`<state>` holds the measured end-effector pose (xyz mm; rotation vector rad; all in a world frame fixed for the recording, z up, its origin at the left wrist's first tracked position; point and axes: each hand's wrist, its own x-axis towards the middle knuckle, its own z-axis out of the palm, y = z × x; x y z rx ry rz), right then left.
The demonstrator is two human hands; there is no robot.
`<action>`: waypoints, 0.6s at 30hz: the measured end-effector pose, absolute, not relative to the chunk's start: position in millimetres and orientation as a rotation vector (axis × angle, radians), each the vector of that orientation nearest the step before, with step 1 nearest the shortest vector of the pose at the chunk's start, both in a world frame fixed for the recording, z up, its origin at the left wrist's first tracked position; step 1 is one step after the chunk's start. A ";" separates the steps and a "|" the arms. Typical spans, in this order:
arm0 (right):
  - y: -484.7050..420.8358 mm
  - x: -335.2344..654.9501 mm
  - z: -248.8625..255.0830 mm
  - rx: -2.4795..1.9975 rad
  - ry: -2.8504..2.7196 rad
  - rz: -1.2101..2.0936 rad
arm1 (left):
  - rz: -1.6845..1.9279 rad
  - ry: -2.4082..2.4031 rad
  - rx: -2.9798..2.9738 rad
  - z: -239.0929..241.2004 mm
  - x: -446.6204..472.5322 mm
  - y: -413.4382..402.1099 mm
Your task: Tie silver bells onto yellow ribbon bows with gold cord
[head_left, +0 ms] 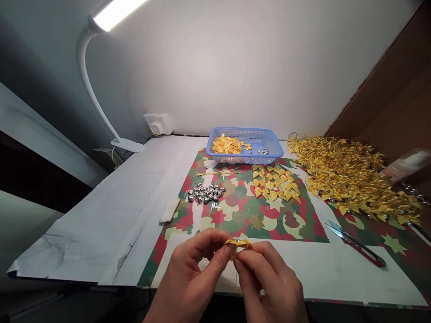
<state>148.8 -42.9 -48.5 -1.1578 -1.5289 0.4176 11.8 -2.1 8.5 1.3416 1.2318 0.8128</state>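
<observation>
Duly entered, as I read the head view from my remote station:

1. Yellow ribbon bow (238,243): it was held just above the near edge of the desk (111,211), pinched between both hands. A silvery speck showed at its top, too small for me to name.
2. Left hand (188,273): its fingers (202,240) were closed on the bow's left end.
3. Right hand (269,282): its fingers were likewise closed, on the bow's right end and underside.
4. Silver beads (206,193): a small pile lay on the patterned paper (249,215), beyond the left hand and well apart from it.
5. Loose yellow bows (276,183): these were spread flat in mid-paper, just in front of the blue basket (272,148). The basket held more yellow pieces and a few silver ones.
6. Heap of looped yellow bows (353,179): it was large and piled at the far right.
7. Red-handled snips (357,244): they lay on the desk to the right of the hands, with no hand on them.

Progress, as I judged it: the big heap suggested many pieces were already made up. One piece was in hand, and the loose bows, beads and basket stock looked like the part left to work through.
</observation>
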 end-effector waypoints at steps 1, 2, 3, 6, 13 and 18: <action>-41.9 148.2 -47.6 -1.160 -1.511 0.441 | 0.814 1.234 1.340 7.2 11.3 -1.7; -41.2 148.2 -46.0 -1.169 -1.492 0.482 | 0.818 1.243 1.345 5.7 10.7 -1.3; -40.7 149.1 -44.1 -1.184 -1.475 0.533 | 0.816 1.255 1.359 4.4 10.3 -0.9; -39.4 156.0 -37.9 -1.218 -1.454 0.621 | 0.802 1.275 1.414 2.1 10.0 -1.2; -33.6 175.8 -32.9 -1.202 -1.506 0.597 | 0.846 1.140 1.398 8.6 8.0 -5.7; -34.7 176.9 -30.4 -1.185 -1.566 0.724 | 0.857 1.139 1.687 9.1 2.6 -4.0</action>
